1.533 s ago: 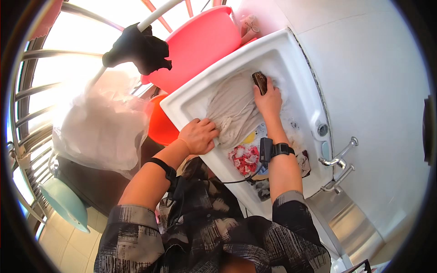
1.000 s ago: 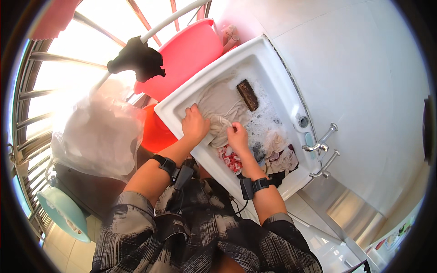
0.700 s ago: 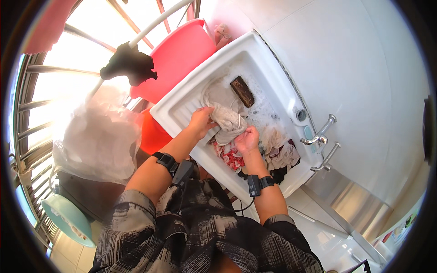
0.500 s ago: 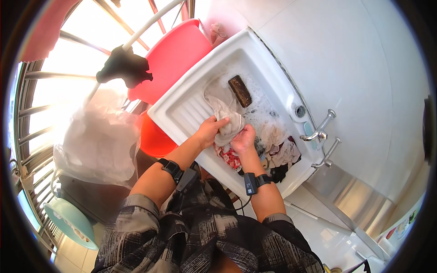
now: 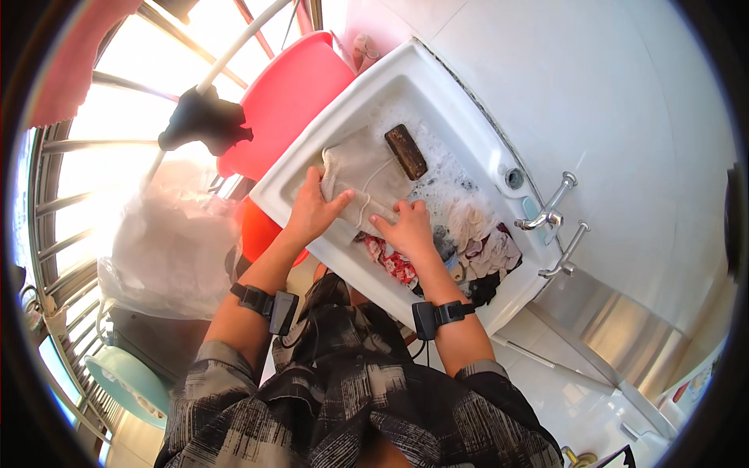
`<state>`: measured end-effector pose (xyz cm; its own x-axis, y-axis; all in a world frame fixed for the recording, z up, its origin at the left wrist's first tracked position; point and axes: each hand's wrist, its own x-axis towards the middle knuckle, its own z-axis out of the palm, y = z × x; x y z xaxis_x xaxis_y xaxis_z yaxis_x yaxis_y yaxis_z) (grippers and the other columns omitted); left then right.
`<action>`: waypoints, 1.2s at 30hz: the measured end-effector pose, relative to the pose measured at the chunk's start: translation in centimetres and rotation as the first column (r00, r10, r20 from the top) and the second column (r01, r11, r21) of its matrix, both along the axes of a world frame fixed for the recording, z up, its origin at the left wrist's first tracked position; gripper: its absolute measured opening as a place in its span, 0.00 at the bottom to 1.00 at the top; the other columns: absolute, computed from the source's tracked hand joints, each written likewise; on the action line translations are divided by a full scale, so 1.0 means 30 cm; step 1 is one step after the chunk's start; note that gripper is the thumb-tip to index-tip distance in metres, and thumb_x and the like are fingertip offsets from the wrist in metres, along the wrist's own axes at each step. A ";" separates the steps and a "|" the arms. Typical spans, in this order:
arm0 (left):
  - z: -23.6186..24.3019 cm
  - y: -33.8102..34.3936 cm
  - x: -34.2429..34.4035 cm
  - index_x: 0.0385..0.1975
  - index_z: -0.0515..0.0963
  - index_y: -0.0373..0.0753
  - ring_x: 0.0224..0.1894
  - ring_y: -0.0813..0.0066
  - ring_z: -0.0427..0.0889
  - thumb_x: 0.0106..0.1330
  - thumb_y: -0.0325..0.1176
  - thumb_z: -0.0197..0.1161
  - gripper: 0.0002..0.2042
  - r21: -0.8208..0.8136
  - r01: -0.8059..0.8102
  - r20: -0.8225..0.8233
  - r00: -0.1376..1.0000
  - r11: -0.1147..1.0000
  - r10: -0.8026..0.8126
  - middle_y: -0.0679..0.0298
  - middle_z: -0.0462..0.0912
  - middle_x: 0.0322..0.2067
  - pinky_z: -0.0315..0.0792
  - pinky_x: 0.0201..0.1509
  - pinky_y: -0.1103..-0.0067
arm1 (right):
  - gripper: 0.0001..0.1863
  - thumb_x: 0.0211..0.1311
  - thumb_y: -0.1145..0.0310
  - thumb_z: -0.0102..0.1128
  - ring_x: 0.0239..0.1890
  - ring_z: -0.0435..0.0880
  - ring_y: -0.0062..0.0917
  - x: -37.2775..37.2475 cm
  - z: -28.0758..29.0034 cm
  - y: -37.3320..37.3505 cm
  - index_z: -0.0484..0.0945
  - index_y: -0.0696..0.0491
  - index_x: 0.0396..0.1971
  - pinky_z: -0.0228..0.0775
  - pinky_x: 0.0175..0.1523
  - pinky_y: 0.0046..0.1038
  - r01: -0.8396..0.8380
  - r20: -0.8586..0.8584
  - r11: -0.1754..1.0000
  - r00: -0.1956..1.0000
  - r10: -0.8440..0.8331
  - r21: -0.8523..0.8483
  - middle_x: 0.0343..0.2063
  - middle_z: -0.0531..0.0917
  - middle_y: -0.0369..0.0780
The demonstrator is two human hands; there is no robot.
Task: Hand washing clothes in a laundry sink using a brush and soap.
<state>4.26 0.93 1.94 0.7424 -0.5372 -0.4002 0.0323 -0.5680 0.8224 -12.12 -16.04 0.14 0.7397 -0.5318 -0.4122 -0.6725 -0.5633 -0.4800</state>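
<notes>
A pale grey cloth [image 5: 367, 168] with thin white cords lies spread over the ribbed slope of the white sink [image 5: 441, 70]. My left hand [image 5: 316, 207] grips its left edge, thumb on top and fingers partly hidden. Lower right, my right hand [image 5: 407, 230] holds the cloth's near edge between thumb and fingers. Just beyond the cloth a dark brown oblong block [image 5: 406, 151] sits amid suds; I cannot tell if it is a brush. Near my right wrist are a red-and-white patterned cloth [image 5: 390, 261] and a heap of pale and dark wet laundry [image 5: 484, 253].
Two metal taps [image 5: 549, 214] stick out from the wall right of the sink, near a round drain hole [image 5: 513, 179]. Left of the sink stand a pink tub [image 5: 292, 97] and a red basin [image 5: 259, 228]. A black cloth [image 5: 204, 121] hangs from a pole beside a whitish plastic bag [image 5: 168, 242].
The bunched pale cloth has been opened out flat over the ribbed slope. My left hand has moved left and up with its edge; my right hand has shifted slightly left.
</notes>
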 end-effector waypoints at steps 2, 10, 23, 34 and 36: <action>-0.050 0.031 0.004 0.54 0.74 0.34 0.47 0.59 0.84 0.71 0.47 0.69 0.24 -0.023 -0.002 0.100 0.995 1.000 0.005 0.46 0.79 0.49 0.77 0.53 0.67 | 0.27 0.59 0.52 0.73 0.48 0.81 0.52 0.006 -0.023 0.002 0.79 0.57 0.48 0.75 0.52 0.44 -0.082 -0.058 0.995 0.995 0.079 -0.060 0.50 0.76 0.54; -0.035 0.081 -0.054 0.64 0.76 0.44 0.50 0.45 0.78 0.66 0.45 0.70 0.27 0.372 0.088 0.320 0.922 0.924 -0.217 0.48 0.71 0.50 0.75 0.55 0.60 | 0.37 0.62 0.57 0.68 0.59 0.75 0.50 0.142 -0.219 -0.141 0.68 0.52 0.70 0.68 0.63 0.51 0.018 0.232 0.909 0.969 0.087 -0.417 0.55 0.74 0.53; -0.131 0.086 -0.026 0.64 0.75 0.36 0.39 0.82 0.80 0.78 0.38 0.60 0.20 -0.188 -0.646 -0.573 0.684 0.740 0.452 0.64 0.82 0.44 0.76 0.43 0.81 | 0.39 0.61 0.55 0.70 0.55 0.75 0.52 0.235 -0.271 -0.257 0.65 0.44 0.71 0.64 0.62 0.54 0.070 0.027 0.971 0.997 -0.065 -0.230 0.52 0.75 0.51; -0.128 0.132 0.021 0.52 0.79 0.26 0.38 0.74 0.84 0.71 0.41 0.66 0.22 0.078 -0.186 -0.345 0.917 0.979 0.202 0.59 0.86 0.35 0.78 0.42 0.75 | 0.37 0.63 0.65 0.66 0.55 0.75 0.52 0.332 -0.169 -0.094 0.70 0.29 0.73 0.66 0.65 0.50 -0.297 0.056 0.923 0.946 0.319 -0.246 0.54 0.74 0.54; -0.134 0.112 0.045 0.49 0.80 0.27 0.34 0.74 0.81 0.72 0.42 0.65 0.20 0.191 -0.115 -0.376 0.909 0.975 0.180 0.58 0.85 0.29 0.75 0.40 0.74 | 0.37 0.63 0.65 0.67 0.54 0.75 0.51 0.366 -0.205 -0.183 0.70 0.29 0.73 0.67 0.65 0.49 -0.258 0.029 0.922 0.960 0.277 -0.288 0.55 0.74 0.54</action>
<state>5.59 4.30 -2.09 0.5759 -0.3378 -0.7444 0.4242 -0.6549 0.6254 -1.13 -21.54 -6.01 0.8914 -0.3961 -0.2202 -0.4494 -0.8353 -0.3167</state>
